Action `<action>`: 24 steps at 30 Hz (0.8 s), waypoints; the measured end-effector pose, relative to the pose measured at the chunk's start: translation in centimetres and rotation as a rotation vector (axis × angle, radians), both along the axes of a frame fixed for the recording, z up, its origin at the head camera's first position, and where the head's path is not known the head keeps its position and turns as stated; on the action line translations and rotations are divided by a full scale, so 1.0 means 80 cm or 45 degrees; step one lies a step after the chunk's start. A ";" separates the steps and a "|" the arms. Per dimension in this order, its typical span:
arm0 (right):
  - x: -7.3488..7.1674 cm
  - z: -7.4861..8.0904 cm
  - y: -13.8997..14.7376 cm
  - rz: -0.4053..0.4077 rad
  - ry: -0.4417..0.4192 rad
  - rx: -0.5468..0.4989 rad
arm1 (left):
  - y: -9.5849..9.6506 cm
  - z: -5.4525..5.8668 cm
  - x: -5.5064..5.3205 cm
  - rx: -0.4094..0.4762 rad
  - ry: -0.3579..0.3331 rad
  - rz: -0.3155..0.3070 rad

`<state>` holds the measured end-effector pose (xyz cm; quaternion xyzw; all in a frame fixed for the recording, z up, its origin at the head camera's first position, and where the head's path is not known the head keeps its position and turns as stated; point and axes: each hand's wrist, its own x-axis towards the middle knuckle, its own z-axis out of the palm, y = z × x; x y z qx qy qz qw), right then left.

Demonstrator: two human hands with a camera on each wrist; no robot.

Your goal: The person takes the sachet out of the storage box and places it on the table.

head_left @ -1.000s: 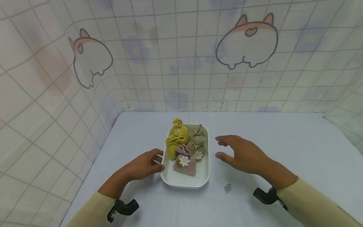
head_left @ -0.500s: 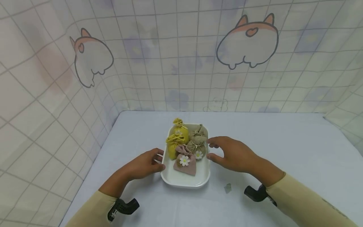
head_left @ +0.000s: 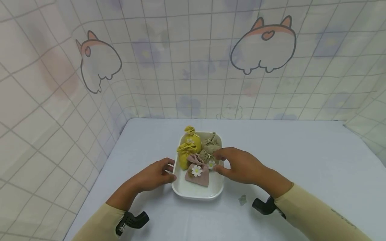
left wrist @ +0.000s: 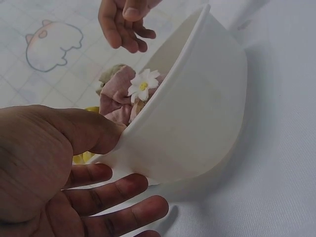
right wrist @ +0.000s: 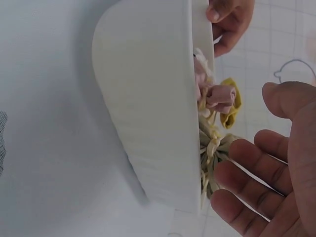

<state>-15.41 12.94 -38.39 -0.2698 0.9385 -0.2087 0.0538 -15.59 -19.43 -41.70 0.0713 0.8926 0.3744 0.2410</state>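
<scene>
A white tray (head_left: 193, 192) holds several small drawstring cloth bags. At its back left are yellow bags (head_left: 183, 160), and at its right lie olive-green bags (head_left: 208, 156), one with a white flower. A pink bag (head_left: 199, 178) with a daisy lies in front. My left hand (head_left: 155, 174) is at the tray's left side; in the left wrist view its thumb is at the rim and its fingers spread by the outer wall. Over the right rim, my right hand (head_left: 241, 164) reaches with fingers apart, fingertips right at the front olive bag. Nothing is gripped in the right wrist view.
The tray stands on a table with a white cloth (head_left: 289, 150). A small grey-green patch (head_left: 242, 199) shows on the cloth, right of the tray's front. Behind and to the left hangs a checked curtain (head_left: 208, 83) with cartoon animals. Each wrist carries a black camera mount (head_left: 132, 221).
My right hand has moved left, from beside the tray to over its right rim at the olive bags. My left hand has stayed at the tray's left side.
</scene>
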 end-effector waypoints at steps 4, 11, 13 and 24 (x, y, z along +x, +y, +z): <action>-0.001 -0.002 -0.007 0.006 -0.009 -0.012 | 0.000 -0.001 0.000 0.004 0.004 0.004; -0.005 -0.010 -0.017 0.023 0.001 -0.007 | 0.001 0.000 0.001 -0.001 0.009 0.010; -0.008 -0.011 -0.021 0.036 -0.003 -0.010 | 0.001 0.000 0.001 -0.002 0.007 0.013; -0.016 -0.013 -0.035 0.075 -0.023 -0.021 | 0.002 0.001 0.003 0.010 0.001 0.022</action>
